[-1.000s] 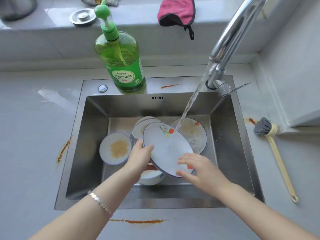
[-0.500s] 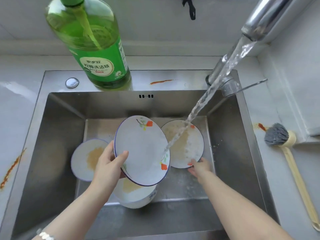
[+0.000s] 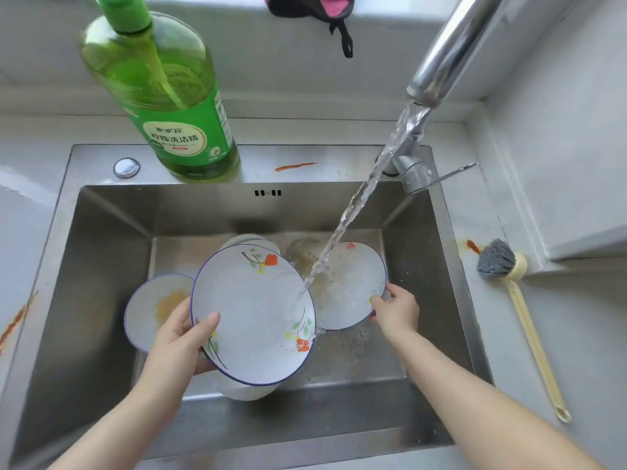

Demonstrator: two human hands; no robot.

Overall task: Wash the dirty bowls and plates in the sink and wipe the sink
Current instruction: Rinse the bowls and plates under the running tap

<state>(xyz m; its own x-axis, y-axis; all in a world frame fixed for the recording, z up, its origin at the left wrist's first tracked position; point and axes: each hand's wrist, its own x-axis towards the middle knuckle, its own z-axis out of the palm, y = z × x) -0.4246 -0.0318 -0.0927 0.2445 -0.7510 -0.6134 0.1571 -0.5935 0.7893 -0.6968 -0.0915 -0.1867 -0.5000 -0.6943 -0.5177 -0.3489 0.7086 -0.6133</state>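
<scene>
- Since half a second back, the right hand (image 3: 395,305) has been shifted along the soiled plate (image 3: 349,290), whose rim is now pinched.
- To its left, the flowered plate (image 3: 254,313) is gripped tilted by the left hand (image 3: 176,337), with water (image 3: 356,201) striking its far edge.
- Glazed round ceramic in a steel sink (image 3: 101,266) is judged slick, so a firm rim pinch is advised.

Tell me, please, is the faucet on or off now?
On. A stream of water runs from the faucet spout down to the right edge of the flowered plate that the left hand holds tilted over the sink.
</scene>
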